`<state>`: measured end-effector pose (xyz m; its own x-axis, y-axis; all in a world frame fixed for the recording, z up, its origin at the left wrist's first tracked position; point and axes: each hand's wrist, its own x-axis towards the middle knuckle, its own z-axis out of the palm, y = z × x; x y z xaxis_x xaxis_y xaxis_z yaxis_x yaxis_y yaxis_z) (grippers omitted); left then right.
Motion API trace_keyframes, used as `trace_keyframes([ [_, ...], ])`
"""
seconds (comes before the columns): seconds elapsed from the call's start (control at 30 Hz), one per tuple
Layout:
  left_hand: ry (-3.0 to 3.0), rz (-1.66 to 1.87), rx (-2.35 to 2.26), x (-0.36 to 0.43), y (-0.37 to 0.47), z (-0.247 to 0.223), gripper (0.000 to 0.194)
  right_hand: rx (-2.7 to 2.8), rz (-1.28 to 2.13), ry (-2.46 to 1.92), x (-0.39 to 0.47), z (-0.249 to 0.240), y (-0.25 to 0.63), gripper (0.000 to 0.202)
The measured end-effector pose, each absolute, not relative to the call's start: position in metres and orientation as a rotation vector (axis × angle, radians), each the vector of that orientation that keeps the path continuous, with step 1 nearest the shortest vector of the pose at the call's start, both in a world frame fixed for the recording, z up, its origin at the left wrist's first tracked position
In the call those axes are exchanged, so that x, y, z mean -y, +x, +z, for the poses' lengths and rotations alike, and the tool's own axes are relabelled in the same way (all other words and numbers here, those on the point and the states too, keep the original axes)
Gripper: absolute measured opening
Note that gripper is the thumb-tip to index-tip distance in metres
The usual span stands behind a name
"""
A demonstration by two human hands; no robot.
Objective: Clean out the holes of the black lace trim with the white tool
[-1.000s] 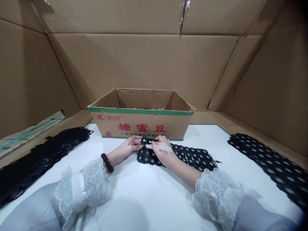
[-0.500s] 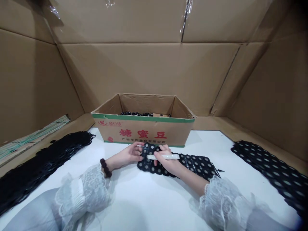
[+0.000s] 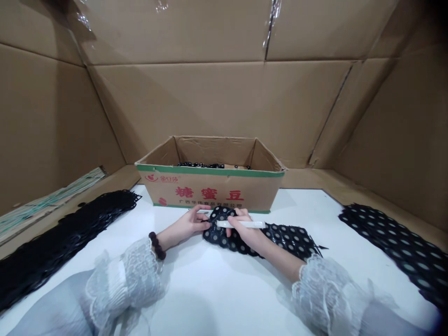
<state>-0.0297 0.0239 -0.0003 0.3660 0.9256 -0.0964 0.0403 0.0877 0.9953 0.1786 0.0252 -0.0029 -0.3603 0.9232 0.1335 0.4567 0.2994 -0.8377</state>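
A black sheet of joined rings with pale round centres (image 3: 290, 238) lies on the white table, its left end raised a little between my hands. My left hand (image 3: 187, 226) pinches the left edge of this sheet between thumb and fingers. A white pen-like tool (image 3: 241, 224) is held in my right hand (image 3: 245, 228), lying nearly level with its tip pointing left over the sheet's left end. Fingers of my right hand also rest on the sheet; what its tip touches is too small to tell.
An open cardboard box (image 3: 210, 186) with black ring pieces inside stands just behind my hands. Black strips (image 3: 70, 228) lie in a pile at the left, and another dotted black sheet (image 3: 395, 242) at the right. Tall cardboard walls (image 3: 217, 98) surround the white table (image 3: 196, 298).
The view has shifted slightly. The raised left end of the sheet is bent a bit differently, and my right hand with the white tool sits slightly higher and further right.
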Motion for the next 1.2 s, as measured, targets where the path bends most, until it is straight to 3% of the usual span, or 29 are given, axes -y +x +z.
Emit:
trace_keyframes([
  [0.3, 1.302, 0.886, -0.985, -0.025, -0.028, -0.002, 0.060, 2.008, 0.824, -1.281, -0.023, -0.003, 0.175, 0.044],
  [0.77, 1.371, 1.029, -1.042, -0.015, -0.025, -0.009, 0.052, 2.241, 0.148, -1.363, -0.019, -0.017, 0.155, 0.033],
  [1.07, 1.267, 1.022, -1.055, -0.018, -0.028, -0.006, 0.056, 1.762, 0.564, -0.991, -0.017, -0.002, 0.172, 0.040],
  [1.2, 1.231, 0.895, -0.993, -0.018, -0.034, -0.005, 0.066, 1.798, 0.880, -0.972, -0.014, -0.005, 0.167, 0.042],
])
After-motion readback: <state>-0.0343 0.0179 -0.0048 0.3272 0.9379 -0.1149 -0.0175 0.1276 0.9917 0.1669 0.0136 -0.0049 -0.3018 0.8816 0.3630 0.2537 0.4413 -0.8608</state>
